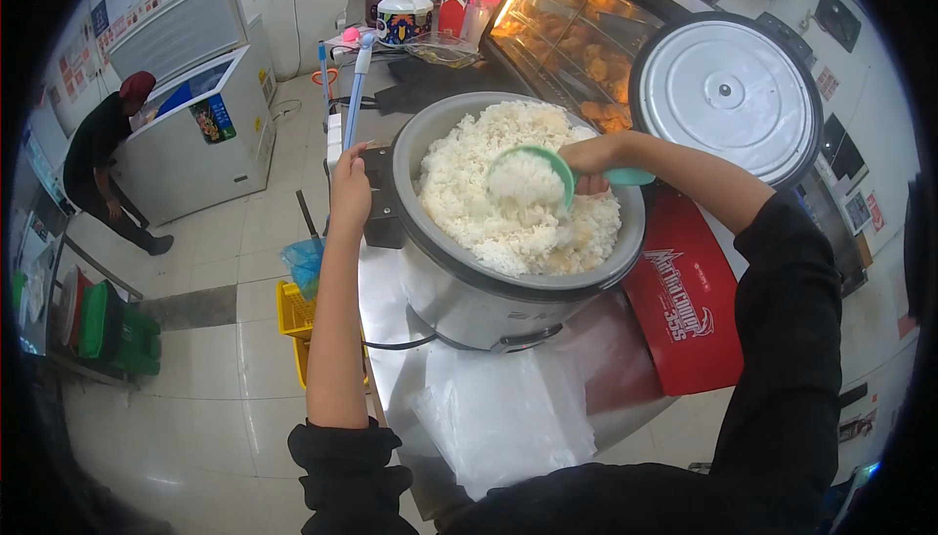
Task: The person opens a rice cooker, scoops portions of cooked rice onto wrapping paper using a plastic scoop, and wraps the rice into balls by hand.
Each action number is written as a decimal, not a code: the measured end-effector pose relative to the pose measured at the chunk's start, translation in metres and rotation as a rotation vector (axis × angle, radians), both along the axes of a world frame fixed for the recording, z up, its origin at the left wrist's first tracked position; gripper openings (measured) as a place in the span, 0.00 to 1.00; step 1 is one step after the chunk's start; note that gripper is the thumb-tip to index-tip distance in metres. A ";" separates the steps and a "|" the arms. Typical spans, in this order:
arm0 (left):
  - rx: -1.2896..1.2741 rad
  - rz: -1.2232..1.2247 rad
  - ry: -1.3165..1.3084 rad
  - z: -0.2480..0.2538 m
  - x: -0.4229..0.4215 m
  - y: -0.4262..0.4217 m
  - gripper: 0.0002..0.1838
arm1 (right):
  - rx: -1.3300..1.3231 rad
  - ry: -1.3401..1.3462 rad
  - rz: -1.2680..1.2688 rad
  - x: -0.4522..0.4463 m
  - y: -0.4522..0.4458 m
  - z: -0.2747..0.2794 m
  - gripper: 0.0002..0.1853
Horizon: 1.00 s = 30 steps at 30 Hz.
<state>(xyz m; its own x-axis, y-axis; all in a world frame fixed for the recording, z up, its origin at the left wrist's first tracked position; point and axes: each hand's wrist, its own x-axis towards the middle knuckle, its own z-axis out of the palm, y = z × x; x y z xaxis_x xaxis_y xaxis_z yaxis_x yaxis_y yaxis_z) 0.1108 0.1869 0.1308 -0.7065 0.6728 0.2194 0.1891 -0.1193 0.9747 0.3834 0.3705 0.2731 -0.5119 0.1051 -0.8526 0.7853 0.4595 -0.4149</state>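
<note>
A large rice cooker (469,305) stands on the metal table with its pot full of white rice (489,144). My left hand (351,190) is closed on the black side handle (384,198) at the cooker's left. In my right hand (591,159) is a green plastic scoop (630,176), gripped by its handle over the rice. White rice fills the scoop's bowl, whose lower edge is down in the heap. The cooker's round lid (725,95) is swung up on the right, apart from both hands.
Clear plastic sheets (508,408) lie in front of the cooker, and a red box (679,300) is at its right. Behind stands a lit display case (576,37) of fried food. A person (103,159) leans into a chest freezer (200,149) at far left.
</note>
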 end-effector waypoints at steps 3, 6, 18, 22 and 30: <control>-0.023 0.002 -0.001 0.000 -0.001 -0.001 0.17 | -0.004 0.127 -0.301 0.014 0.002 0.009 0.19; -0.023 -0.008 -0.019 -0.004 -0.003 0.002 0.17 | -0.117 0.482 -0.585 0.032 -0.007 0.019 0.17; -0.015 0.035 0.091 -0.014 -0.015 0.008 0.17 | -0.414 0.873 -1.001 0.077 -0.076 0.010 0.16; -0.011 0.048 0.094 -0.020 -0.018 0.009 0.17 | -0.021 0.716 -0.828 0.066 -0.050 0.022 0.17; -0.015 0.034 0.074 -0.020 -0.020 0.010 0.17 | 1.145 0.814 0.144 -0.019 -0.008 -0.029 0.17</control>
